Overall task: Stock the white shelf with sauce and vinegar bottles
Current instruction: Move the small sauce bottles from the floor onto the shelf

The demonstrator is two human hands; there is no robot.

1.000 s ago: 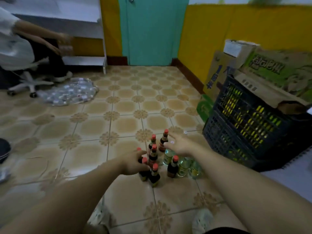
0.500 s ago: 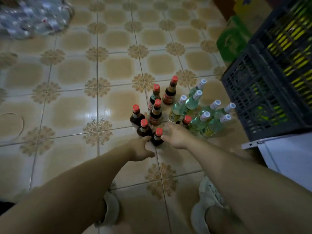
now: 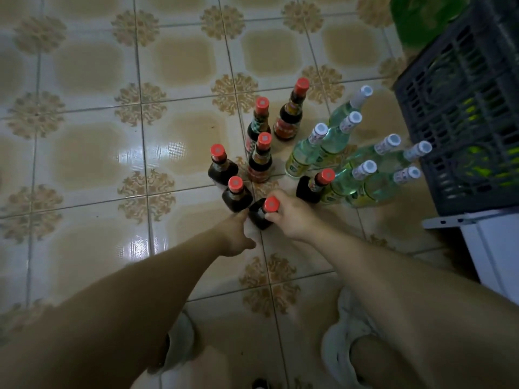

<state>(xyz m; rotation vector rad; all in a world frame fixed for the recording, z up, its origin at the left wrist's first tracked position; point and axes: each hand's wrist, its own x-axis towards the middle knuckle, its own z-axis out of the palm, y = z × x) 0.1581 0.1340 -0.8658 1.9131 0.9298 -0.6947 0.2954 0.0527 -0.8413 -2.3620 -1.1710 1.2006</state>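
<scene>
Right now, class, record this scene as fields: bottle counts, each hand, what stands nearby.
sauce bottles: seven, red caps, standing on the tiled floor
vinegar bottles: seven, white caps, right of the sauce bottles
right hand: grips the nearest sauce bottle by its neck
left hand: fingers straight, at that bottle's side
nearby: dark crate, far right

Sauce bottles (image 3: 259,161) stand clustered on floor (image 3: 84,150), centre. Vinegar bottles (image 3: 337,153) just right of them. Crate (image 3: 463,108) further right, behind. Nearest sauce bottle (image 3: 261,219) sits between left hand (image 3: 236,234) and right hand (image 3: 292,217).
</scene>
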